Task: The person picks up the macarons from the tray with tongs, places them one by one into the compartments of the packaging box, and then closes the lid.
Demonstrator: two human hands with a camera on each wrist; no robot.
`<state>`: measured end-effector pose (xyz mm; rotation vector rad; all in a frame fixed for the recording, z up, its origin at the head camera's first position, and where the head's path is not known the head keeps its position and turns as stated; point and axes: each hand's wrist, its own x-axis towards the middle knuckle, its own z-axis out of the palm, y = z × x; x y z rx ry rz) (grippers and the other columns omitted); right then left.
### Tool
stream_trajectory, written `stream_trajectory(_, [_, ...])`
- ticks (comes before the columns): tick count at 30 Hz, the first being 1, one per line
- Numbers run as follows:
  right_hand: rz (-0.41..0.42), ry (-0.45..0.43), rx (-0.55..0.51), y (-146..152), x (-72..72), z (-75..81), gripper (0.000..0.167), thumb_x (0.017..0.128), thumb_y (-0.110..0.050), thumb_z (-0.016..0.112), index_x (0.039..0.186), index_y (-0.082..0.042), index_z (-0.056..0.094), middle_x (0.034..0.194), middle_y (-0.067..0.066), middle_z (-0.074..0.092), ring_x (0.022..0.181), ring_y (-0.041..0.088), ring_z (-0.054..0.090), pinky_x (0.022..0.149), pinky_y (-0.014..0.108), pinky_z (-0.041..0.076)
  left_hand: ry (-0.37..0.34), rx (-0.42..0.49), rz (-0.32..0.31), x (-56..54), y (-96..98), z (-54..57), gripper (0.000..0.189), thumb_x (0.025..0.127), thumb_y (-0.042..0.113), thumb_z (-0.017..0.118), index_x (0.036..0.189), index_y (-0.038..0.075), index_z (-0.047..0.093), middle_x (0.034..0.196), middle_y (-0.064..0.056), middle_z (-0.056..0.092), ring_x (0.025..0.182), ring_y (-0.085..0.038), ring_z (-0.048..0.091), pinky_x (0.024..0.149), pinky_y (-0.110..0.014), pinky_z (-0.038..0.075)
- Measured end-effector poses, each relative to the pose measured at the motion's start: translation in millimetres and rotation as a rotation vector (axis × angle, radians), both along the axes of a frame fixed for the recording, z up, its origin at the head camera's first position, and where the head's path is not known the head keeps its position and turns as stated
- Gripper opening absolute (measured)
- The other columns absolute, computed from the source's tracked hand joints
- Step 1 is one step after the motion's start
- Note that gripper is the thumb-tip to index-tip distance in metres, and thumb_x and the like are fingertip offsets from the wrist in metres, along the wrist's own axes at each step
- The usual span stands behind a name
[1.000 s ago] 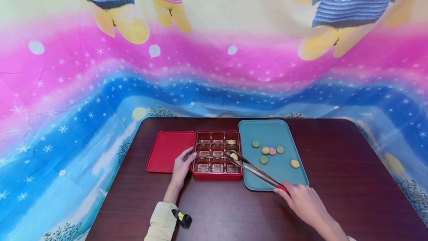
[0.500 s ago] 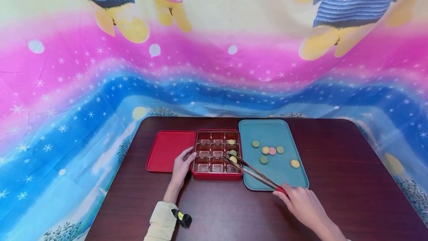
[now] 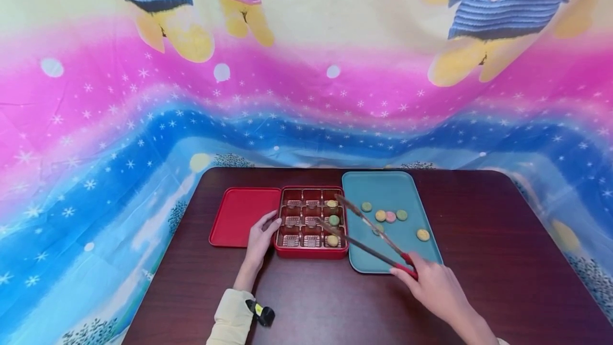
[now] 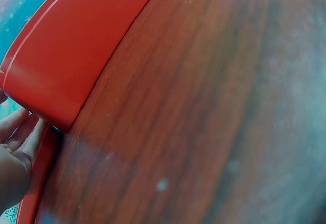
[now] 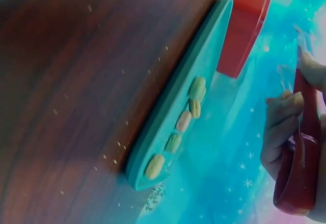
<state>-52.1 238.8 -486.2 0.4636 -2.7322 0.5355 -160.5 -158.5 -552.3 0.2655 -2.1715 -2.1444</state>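
In the head view, my right hand [image 3: 438, 289] grips red-handled metal tongs [image 3: 369, 249], whose arms are spread wide with nothing between the tips. The tips hover over the right side of a red box [image 3: 311, 253] with a divided clear insert. Its right column holds a yellow macaron [image 3: 331, 203] at the back, a green macaron [image 3: 333, 220] in the middle and another yellow macaron [image 3: 332, 240] in front. My left hand [image 3: 260, 238] rests against the box's left side; in the left wrist view its fingers [image 4: 23, 132] look fairly straight.
A teal tray [image 3: 395, 257] to the box's right bears several green, yellow and pink macarons; the tongs partly cover one green one. The red lid [image 3: 234, 217] lies left of the box. A patterned cloth [image 3: 306, 95] hangs behind the dark wooden table [image 3: 325, 302].
The tongs have opened and let go of the yellow macaron, which now sits in the front right compartment. The right hand has shifted slightly; the left hand stays put.
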Motion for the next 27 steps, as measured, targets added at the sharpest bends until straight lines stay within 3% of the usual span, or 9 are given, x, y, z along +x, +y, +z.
stream_trajectory(4, [-0.031, 0.040, -0.006, 7, -6.4, 3.5, 0.037, 0.077, -0.029, 0.092, 0.086, -0.010, 0.061, 0.058, -0.015, 0.040, 0.046, 0.000, 0.033, 0.043, 0.025, 0.033, 0.006, -0.001, -0.005, 1.1, 0.5, -0.2, 0.044, 0.101, 0.016, 0.068, 0.139, -0.004, 0.061, 0.134, -0.026, 0.063, 0.121, -0.027, 0.062, 0.088, -0.021, 0.052])
stream_trajectory(9, [-0.053, 0.153, -0.003, 17, -12.1, 4.7, 0.041, 0.074, -0.029, 0.092, 0.083, -0.011, 0.056, 0.056, -0.015, 0.034, 0.045, 0.003, 0.030, 0.042, 0.027, 0.028, 0.010, 0.002, -0.008, 1.5, 0.9, -0.3, 0.045, 0.101, 0.016, 0.068, 0.140, -0.005, 0.060, 0.136, -0.026, 0.062, 0.122, -0.026, 0.061, 0.090, -0.020, 0.051])
stream_trajectory(18, [-0.056, 0.184, -0.024, 27, -15.5, 2.9, 0.053, 0.091, -0.061, 0.069, 0.082, -0.011, 0.057, 0.056, -0.015, 0.031, 0.044, 0.000, 0.025, 0.040, 0.026, 0.026, -0.024, -0.005, -0.011, -1.3, -0.1, 1.0, 0.045, 0.102, 0.014, 0.067, 0.142, -0.004, 0.059, 0.139, -0.026, 0.060, 0.127, -0.030, 0.058, 0.090, -0.020, 0.050])
stream_trajectory(24, [-0.068, 0.162, -0.020, 29, -16.0, 3.4, 0.046, 0.088, -0.051, 0.079, 0.082, -0.011, 0.057, 0.055, -0.015, 0.032, 0.044, 0.001, 0.025, 0.040, 0.025, 0.026, -0.038, -0.042, -0.022, -1.7, -0.5, 1.4, 0.044, 0.102, 0.011, 0.065, 0.142, -0.007, 0.057, 0.139, -0.029, 0.059, 0.128, -0.036, 0.058, 0.099, -0.038, 0.052])
stream_trajectory(27, [-0.081, 0.149, -0.024, 31, -16.5, 3.0, 0.042, 0.084, -0.043, 0.085, 0.082, -0.011, 0.057, 0.055, -0.014, 0.032, 0.044, 0.002, 0.026, 0.041, 0.026, 0.027, -0.029, -0.044, -0.018, -1.2, -0.7, -0.3, 0.045, 0.103, 0.014, 0.066, 0.143, -0.005, 0.057, 0.140, -0.027, 0.059, 0.129, -0.035, 0.057, 0.101, -0.038, 0.051])
